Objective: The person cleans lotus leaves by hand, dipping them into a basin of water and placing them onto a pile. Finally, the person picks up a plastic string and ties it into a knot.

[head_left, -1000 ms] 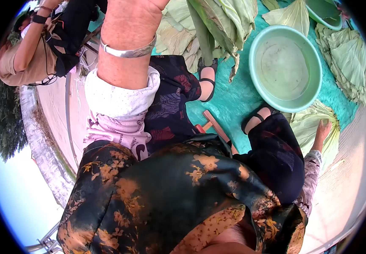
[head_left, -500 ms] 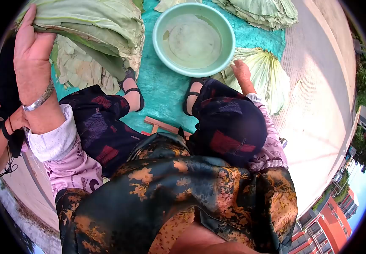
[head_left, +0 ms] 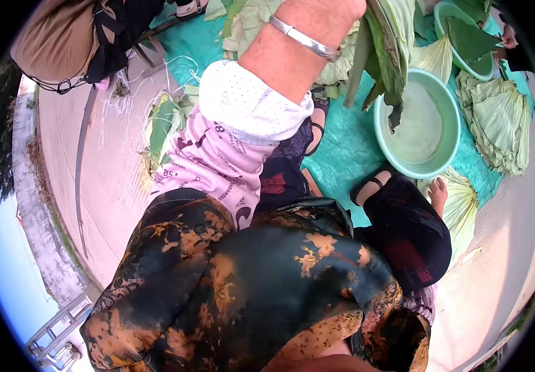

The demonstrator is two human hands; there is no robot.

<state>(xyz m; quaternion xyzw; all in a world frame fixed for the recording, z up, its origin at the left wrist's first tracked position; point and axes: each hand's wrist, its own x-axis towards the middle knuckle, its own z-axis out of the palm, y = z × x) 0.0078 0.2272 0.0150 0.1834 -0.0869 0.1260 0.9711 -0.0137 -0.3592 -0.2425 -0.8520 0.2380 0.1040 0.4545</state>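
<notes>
My left hand [head_left: 335,15], with a silver bangle at its wrist, is raised at the top edge. It grips a bundle of large green leaves [head_left: 394,49], which hangs to its right over the near rim of the green basin [head_left: 449,149]; its fingertips are out of view. My right hand [head_left: 439,193] rests on a fan of pale green leaves [head_left: 459,217] below the basin, its fingers slightly apart. Shallow water stands in the basin.
A folded leaf stack [head_left: 496,124] lies right of the basin. Beyond is a second basin [head_left: 489,71] near another person's hand [head_left: 509,38]. White strings [head_left: 118,93] lie on the pavement at left, near a person in tan [head_left: 57,40] and a wooden stool leg.
After the view swung right and back left, my left hand is farther right in the picture, and its leaf bundle now hangs over the basin's edge. My right hand stays on the leaf fan.
</notes>
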